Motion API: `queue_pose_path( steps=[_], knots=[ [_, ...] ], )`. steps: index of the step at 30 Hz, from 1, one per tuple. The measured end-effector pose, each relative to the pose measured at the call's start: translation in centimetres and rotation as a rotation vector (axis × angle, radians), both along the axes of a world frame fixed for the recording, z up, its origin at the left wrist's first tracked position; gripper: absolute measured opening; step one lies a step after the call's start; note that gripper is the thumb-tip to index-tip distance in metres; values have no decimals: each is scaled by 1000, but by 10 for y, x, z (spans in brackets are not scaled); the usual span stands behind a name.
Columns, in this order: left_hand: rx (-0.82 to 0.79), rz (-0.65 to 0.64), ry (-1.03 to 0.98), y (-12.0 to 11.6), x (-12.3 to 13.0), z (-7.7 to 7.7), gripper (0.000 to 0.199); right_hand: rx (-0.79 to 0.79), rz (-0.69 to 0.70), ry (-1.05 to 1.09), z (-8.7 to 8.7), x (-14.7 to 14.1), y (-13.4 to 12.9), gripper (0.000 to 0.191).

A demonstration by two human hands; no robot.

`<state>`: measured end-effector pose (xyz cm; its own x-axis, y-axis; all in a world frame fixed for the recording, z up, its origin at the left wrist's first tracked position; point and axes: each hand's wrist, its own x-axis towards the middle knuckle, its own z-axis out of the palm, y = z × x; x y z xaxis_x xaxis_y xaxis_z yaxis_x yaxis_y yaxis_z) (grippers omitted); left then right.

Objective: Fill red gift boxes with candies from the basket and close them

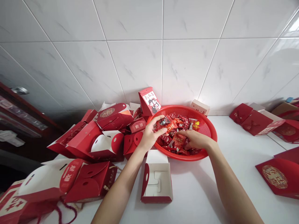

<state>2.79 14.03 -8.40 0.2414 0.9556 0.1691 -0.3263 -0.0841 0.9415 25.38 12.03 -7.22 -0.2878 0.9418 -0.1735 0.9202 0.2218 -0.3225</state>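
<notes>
A round red plastic basket (211, 130) holds many wrapped candies (184, 123), mostly in red wrappers with a gold one among them. Over its left side, my left hand (151, 132) is closed on a few wrapped candies, one of them orange-red and one dark. My right hand (195, 139) reaches down into the pile, its fingertips partly hidden among the wrappers, so what they touch is unclear. Just in front of the basket, between my forearms, stands an open red gift box (157, 199) with a white inside and nothing in it.
Several red gift boxes (81, 140) crowd the left of the white table (191, 193), some with cords. An upright printed box (150, 101) and a small pale box (200, 107) stand by the tiled wall (135, 59). More red boxes (277, 177) lie at the right.
</notes>
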Motion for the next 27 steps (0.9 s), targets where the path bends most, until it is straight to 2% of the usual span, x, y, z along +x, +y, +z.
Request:
queue_pose_path(
  steps=[3, 6, 13, 18, 21, 23, 27],
  knots=[
    [19, -2, 10, 1, 0, -2, 51, -2, 97, 123, 9, -4, 1, 31],
    [29, -1, 18, 2, 1, -3, 51, 122, 100, 288, 12, -9, 2, 15],
    [20, 10, 19, 2, 1, -2, 54, 403, -31, 485, 7, -7, 3, 16],
    [16, 20, 16, 1, 1, 0, 53, 488, -116, 524, 5, -5, 5, 20],
    [33, 23, 34, 1, 0, -2, 53, 440, -177, 355, 5, -2, 7, 28],
    [51, 24, 62, 3, -1, -4, 54, 351, -198, 225, 7, -1, 8, 26],
    [87, -3, 103, 5, -2, -8, 56, 98, -99, 126, 7, -3, 6, 25]
  ],
)
